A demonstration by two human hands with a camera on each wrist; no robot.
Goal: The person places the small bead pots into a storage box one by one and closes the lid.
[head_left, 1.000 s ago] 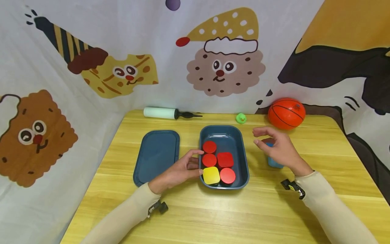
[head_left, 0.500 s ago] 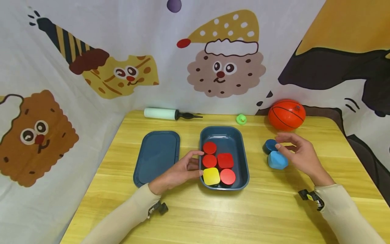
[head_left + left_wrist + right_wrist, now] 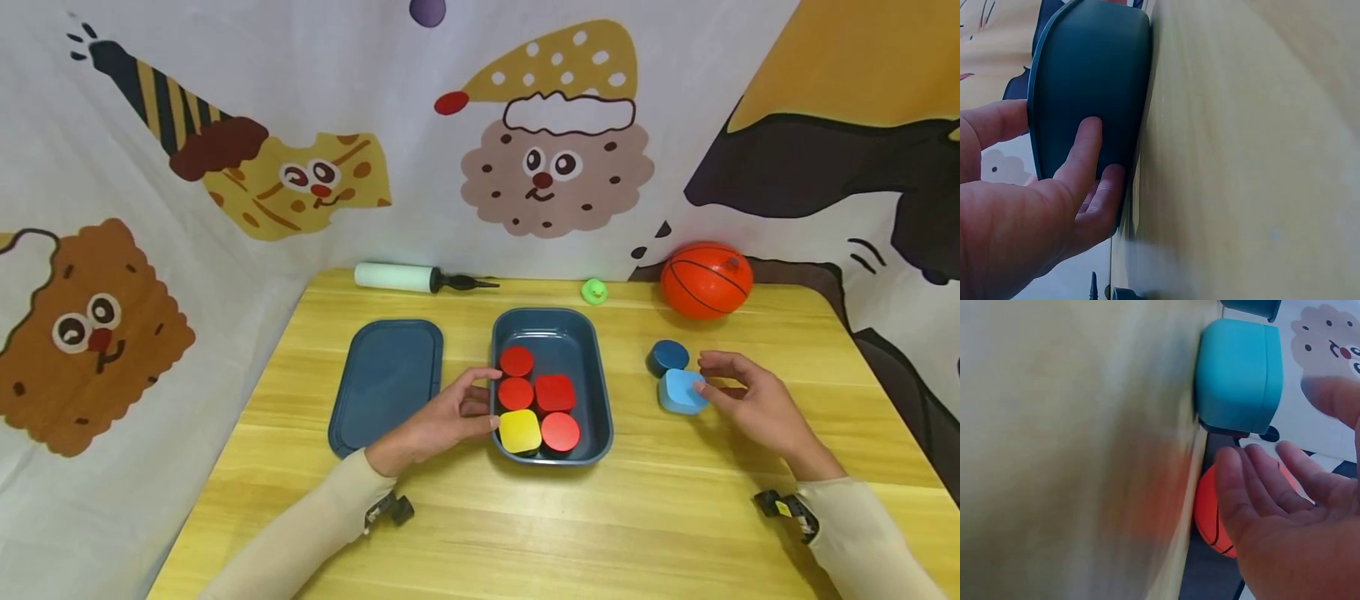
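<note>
My left hand (image 3: 442,418) rests against the left wall of a dark blue rectangular box (image 3: 592,392); in the left wrist view, its fingertips (image 3: 1091,128) touch the box's outer side. Inside the box sit several small containers: round red ones, a square red one (image 3: 555,392) and a square yellow one (image 3: 521,431). My right hand (image 3: 761,408) is just right of a light blue square container (image 3: 681,392), holding nothing, fingers spread around its right side. In the right wrist view a gap shows between fingers and container. A dark blue round container (image 3: 667,357) stands right behind it.
A flat dark blue lid (image 3: 388,387) lies left of the box. Along the back edge are a white hand pump (image 3: 396,277), a green rubber duck (image 3: 594,292) and an orange toy basketball (image 3: 707,281). A cartoon-printed cloth (image 3: 420,200) hangs behind the wooden table (image 3: 517,533).
My right hand has moved right and nearer to me, from above the blue containers to beside the light blue one, uncovering both. The left hand and the box have stayed put.
</note>
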